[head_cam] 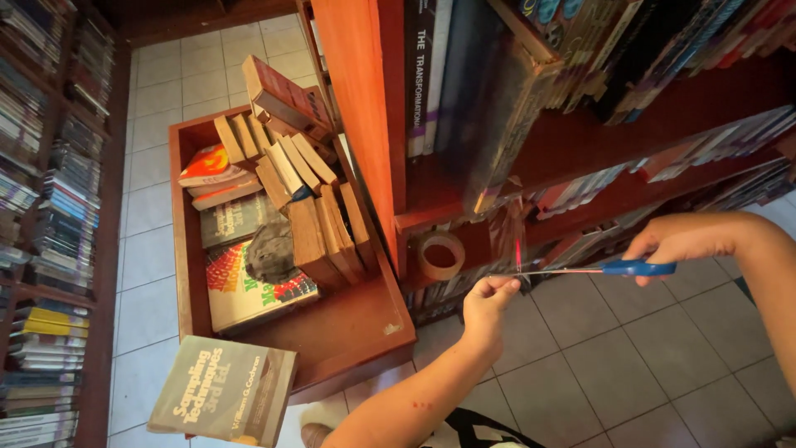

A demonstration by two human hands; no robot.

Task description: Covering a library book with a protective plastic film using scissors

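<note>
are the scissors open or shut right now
Nearly shut, as far as shows: the blue-handled scissors in the right hand appear as one thin line reaching the left hand. The blade tips are too small to tell.

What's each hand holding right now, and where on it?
The right hand holds the blue-handled scissors by the handle. The left hand pinches something thin at the scissor tips, too small to identify.
</note>
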